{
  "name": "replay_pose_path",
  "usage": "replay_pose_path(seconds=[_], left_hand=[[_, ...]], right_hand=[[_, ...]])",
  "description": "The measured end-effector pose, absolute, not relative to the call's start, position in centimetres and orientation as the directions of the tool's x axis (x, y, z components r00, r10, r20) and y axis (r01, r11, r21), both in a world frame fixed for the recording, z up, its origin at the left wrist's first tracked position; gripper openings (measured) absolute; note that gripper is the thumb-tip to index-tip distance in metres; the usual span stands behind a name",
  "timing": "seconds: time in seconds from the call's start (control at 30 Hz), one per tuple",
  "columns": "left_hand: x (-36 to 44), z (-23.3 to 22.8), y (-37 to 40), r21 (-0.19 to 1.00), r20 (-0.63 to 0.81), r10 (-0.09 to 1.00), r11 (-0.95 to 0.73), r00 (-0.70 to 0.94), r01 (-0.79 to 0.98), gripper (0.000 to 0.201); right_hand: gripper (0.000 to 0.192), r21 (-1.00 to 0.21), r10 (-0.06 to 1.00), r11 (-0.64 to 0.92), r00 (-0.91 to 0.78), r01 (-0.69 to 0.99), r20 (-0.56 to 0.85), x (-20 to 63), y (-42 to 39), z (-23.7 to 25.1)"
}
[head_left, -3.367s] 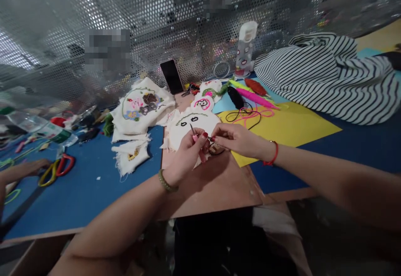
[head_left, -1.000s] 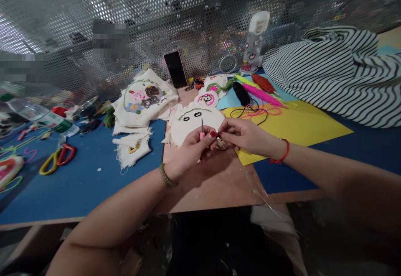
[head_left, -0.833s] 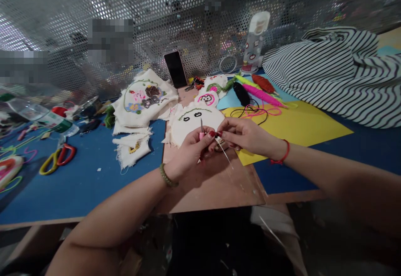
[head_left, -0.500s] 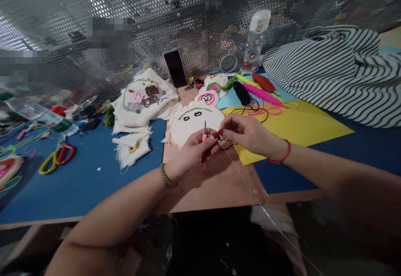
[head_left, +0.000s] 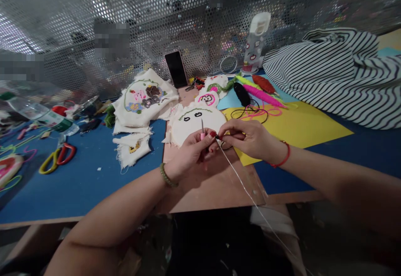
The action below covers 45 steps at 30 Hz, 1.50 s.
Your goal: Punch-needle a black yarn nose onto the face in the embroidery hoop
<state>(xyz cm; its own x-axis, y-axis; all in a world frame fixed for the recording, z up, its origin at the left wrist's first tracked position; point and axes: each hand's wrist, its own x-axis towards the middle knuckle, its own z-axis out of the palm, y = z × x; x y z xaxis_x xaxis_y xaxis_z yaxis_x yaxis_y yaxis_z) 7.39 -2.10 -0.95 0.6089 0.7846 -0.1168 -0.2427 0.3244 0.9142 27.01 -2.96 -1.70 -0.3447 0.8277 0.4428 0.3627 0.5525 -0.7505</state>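
My left hand (head_left: pixel 200 145) is closed round a pink punch needle (head_left: pixel 203 135) whose metal tip points up. My right hand (head_left: pixel 249 139) meets it at the fingertips, pinching a bit of black yarn (head_left: pixel 216 136); how it joins the needle is too small to tell. From between the fingers a thin pale thread or wire (head_left: pixel 239 176) runs down to the right, past the table edge. Just beyond my hands lies a round white cloth piece (head_left: pixel 200 126) with a green stitched arc and two small black outlines.
Black yarn (head_left: pixel 242 95) and pink yarn (head_left: pixel 258 92) lie by yellow paper (head_left: pixel 300 125). A phone (head_left: pixel 176 69) leans at the back. Embroidered cloth (head_left: pixel 140 100), scissors (head_left: pixel 58 157) and a plastic bottle (head_left: pixel 40 115) are leftward; striped fabric (head_left: pixel 338 75) is at right.
My right hand's fingers have shifted slightly and now pinch close against the left fingertips. The pale strand shows more plainly and hangs in a longer curve. My left hand keeps hold of the punch needle.
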Motion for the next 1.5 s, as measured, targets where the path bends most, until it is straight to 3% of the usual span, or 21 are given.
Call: replay_pose_path(seconds=[0.13, 0.3, 0.5, 0.7, 0.83, 0.97, 1.03, 1.1, 1.23, 1.5], left_hand=[[7.2, -1.0, -2.1, 0.900, -0.112, 0.766, 0.349, 0.633, -0.262, 0.032], [7.3, -0.6, -2.3, 0.888, -0.148, 0.740, 0.391, 0.656, -0.241, 0.031], [7.2, -0.6, -2.2, 0.878, -0.179, 0.731, 0.421, 0.658, -0.228, 0.028], [7.3, -0.7, -2.1, 0.881, -0.178, 0.736, 0.414, 0.653, -0.227, 0.031], [7.6, -1.3, -2.0, 0.895, -0.147, 0.775, 0.368, 0.614, -0.250, 0.035], [7.8, -1.5, -2.2, 0.939, -0.096, 0.862, 0.245, 0.498, -0.242, 0.037], [7.8, -1.4, -2.4, 0.949, -0.079, 0.875, 0.214, 0.478, -0.234, 0.039], [7.8, -1.2, -2.4, 0.948, -0.076, 0.873, 0.212, 0.482, -0.236, 0.040], [7.8, -1.1, -2.3, 0.954, -0.102, 0.882, 0.218, 0.460, -0.207, 0.042], [7.6, -1.5, -2.1, 0.973, -0.122, 0.890, 0.195, 0.439, -0.125, 0.046]], right_hand=[[0.014, -0.597, 0.745, 0.667, -0.375, 0.446, 0.552, 27.1, -3.3, -1.5], [0.025, -0.278, 0.608, 0.758, -0.485, 0.590, 0.628, 27.5, -3.2, -1.7], [0.022, 0.071, 0.409, 0.780, -0.593, 0.622, 0.694, 27.9, -3.0, -1.7], [0.027, 0.168, 0.364, 0.763, -0.629, 0.624, 0.687, 28.0, -3.2, -0.9], [0.029, 0.015, 0.490, 0.769, -0.604, 0.640, 0.628, 27.9, -3.2, -1.1], [0.020, -0.470, 0.722, 0.681, -0.406, 0.562, 0.560, 27.2, -3.2, -1.6], [0.017, -0.723, 0.840, 0.541, -0.324, 0.429, 0.436, 26.7, -3.2, -1.8], [0.017, -0.872, 0.906, 0.389, -0.296, 0.297, 0.303, 26.4, -3.1, -1.9], [0.021, -0.977, 0.945, 0.170, -0.303, 0.132, 0.124, 26.2, -2.6, -1.9], [0.028, -0.984, 0.925, -0.171, -0.354, -0.052, -0.142, 25.8, -2.7, -1.0]])
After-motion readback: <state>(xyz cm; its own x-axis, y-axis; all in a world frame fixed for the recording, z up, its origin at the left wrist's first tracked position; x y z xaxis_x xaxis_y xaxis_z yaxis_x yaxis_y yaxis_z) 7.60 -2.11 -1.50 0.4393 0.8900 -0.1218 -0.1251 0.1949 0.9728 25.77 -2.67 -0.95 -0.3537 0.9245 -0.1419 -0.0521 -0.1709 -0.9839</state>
